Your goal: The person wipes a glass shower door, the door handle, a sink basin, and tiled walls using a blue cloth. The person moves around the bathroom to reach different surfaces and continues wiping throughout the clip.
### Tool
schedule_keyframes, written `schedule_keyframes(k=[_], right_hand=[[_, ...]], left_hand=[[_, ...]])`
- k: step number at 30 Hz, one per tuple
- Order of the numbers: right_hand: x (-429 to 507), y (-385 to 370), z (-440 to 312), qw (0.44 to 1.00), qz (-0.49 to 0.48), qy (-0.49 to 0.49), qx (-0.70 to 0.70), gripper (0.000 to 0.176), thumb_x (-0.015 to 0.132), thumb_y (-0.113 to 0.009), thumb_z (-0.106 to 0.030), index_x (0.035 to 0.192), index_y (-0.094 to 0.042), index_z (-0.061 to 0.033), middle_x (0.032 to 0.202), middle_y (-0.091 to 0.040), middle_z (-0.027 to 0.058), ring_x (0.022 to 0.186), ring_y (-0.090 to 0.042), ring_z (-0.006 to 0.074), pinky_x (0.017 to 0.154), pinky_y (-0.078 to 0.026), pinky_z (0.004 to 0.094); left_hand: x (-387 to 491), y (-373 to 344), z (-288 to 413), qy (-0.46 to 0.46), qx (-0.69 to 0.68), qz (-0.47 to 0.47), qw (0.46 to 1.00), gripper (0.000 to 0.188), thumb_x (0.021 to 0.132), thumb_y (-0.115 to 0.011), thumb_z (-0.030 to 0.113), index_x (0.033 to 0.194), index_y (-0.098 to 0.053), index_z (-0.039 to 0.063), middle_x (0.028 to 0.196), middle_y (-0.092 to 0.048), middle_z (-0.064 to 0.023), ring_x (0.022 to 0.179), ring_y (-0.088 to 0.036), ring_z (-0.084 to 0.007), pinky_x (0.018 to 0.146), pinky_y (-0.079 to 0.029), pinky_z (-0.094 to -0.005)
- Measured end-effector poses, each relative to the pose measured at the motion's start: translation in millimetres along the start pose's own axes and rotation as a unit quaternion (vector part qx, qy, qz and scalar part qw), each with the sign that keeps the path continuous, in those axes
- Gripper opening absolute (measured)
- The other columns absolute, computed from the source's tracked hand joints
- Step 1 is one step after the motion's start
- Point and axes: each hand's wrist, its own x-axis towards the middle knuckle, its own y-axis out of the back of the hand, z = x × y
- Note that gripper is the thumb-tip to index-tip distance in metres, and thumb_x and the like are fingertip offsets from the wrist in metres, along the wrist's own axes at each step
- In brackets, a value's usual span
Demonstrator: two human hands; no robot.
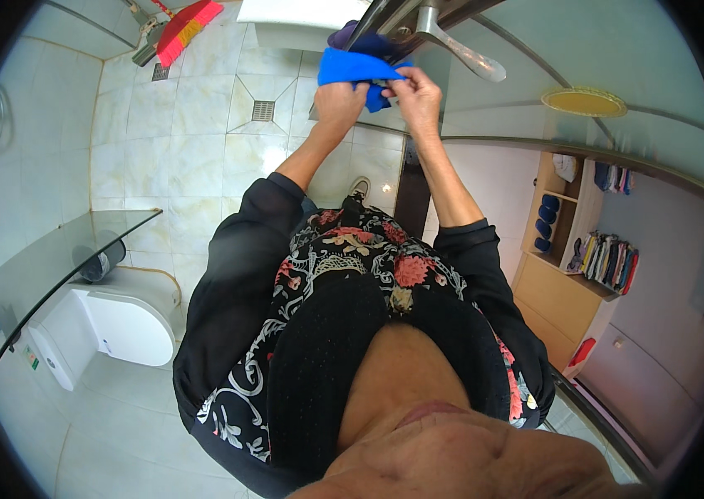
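A bright blue cloth (352,67) is stretched between my two hands beside the edge of a glass door (514,81). My left hand (338,107) grips its lower left part, the fingers hidden under the fold. With thumb and fingertips, my right hand (417,96) pinches the right end. One piece of the cloth hangs below, between the hands. The metal door handle (461,50) sticks out above and to the right of my right hand. Something dark purple (341,36) shows just behind the cloth; I cannot tell what it is.
A red broom (186,31) stands by the far wall. The tiled floor has a square drain (263,111). At left are a white toilet (130,327), a glass shelf (77,262) and a waste bin (105,259). Beyond the doorway, a wooden wardrobe (555,299) holds hanging clothes (611,262).
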Motion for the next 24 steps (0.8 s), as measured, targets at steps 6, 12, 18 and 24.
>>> schedule_keyframes(k=[6, 12, 18, 24], right_hand=[[1, 38, -47, 0.985, 0.098, 0.033, 0.135, 0.019, 0.084, -0.058, -0.001, 0.102, -0.057, 0.0072, 0.081, -0.066, 0.0111, 0.067, -0.067, 0.0155, 0.054, -0.048, 0.0211], [-1, 79, -49, 0.977, 0.156, 0.054, 0.136, 0.013, 0.087, -0.057, -0.002, 0.099, -0.057, 0.0037, 0.084, -0.066, 0.0118, 0.068, -0.067, 0.0174, 0.056, -0.048, 0.0206], [-8, 92, -48, 0.978, 0.132, 0.083, 0.14, 0.031, 0.086, -0.063, -0.008, 0.112, -0.052, 0.0045, 0.099, -0.063, 0.0132, 0.081, -0.065, 0.0161, 0.062, -0.05, 0.0222], [-11, 96, -55, 0.98, 0.079, 0.149, 0.101, 0.05, 0.082, -0.07, -0.011, 0.123, -0.047, 0.0034, 0.112, -0.058, 0.0136, 0.095, -0.059, 0.0159, 0.077, -0.051, 0.0258]], left_hand=[[22, -9, 69, -0.114, -0.055, 0.043, 0.991, 0.02, 0.075, -0.063, 0.027, 0.087, -0.066, 0.011, 0.081, -0.065, -0.0144, 0.073, -0.062, -0.0372, 0.061, -0.049, -0.0469], [33, -30, 116, -0.154, -0.064, -0.011, 0.986, 0.023, 0.076, -0.064, 0.031, 0.087, -0.066, 0.01, 0.081, -0.065, -0.0127, 0.069, -0.063, -0.0344, 0.058, -0.05, -0.0447], [32, -35, 133, -0.172, -0.087, -0.03, 0.981, 0.027, 0.075, -0.066, 0.034, 0.088, -0.065, 0.011, 0.081, -0.066, -0.0116, 0.07, -0.063, -0.0332, 0.059, -0.051, -0.0431], [28, -27, 142, -0.187, -0.144, -0.061, 0.97, 0.03, 0.072, -0.069, 0.036, 0.088, -0.064, 0.011, 0.081, -0.066, -0.0107, 0.072, -0.063, -0.0327, 0.06, -0.051, -0.0421]])
